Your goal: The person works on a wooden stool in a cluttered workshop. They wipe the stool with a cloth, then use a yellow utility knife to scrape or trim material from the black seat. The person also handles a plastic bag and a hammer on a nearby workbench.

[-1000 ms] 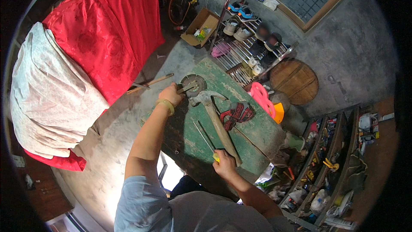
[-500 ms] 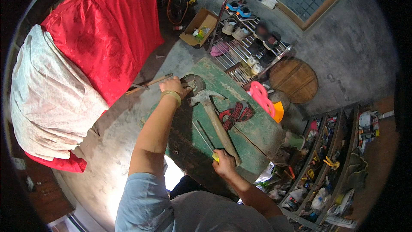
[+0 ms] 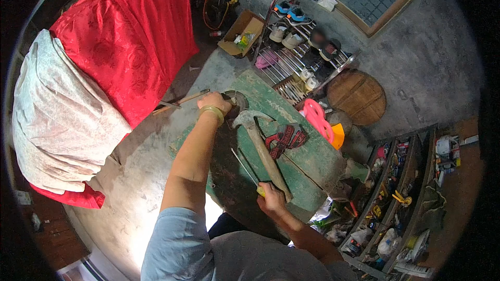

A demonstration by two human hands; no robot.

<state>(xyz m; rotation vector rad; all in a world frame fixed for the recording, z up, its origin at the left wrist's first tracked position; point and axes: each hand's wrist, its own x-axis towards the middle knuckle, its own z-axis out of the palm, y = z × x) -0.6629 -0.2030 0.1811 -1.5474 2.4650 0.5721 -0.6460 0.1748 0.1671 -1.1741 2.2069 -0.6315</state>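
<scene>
My right hand is closed round the yellow handle of a screwdriver, its thin shaft pointing up and left over the green worktop. My left hand reaches to the far left of the worktop, fingers curled against the near-left edge of a round, dark, dish-like thing. What those fingers pinch, if anything, is hidden. Between the hands lies a claw hammer, head away from me and wooden handle toward my right hand. Right of it rests a crumpled black and red strap.
Beyond the worktop stands a metal shoe rack with several shoes, beside an open cardboard box. Pink plastic and a round wooden lid are at the right. Cluttered shelves flank my right. Red cloth covers something at left.
My left hand has shifted slightly right and its fingers have drawn back from over the round thing to its edge. The screwdriver has tilted slightly; its tip has moved left.
</scene>
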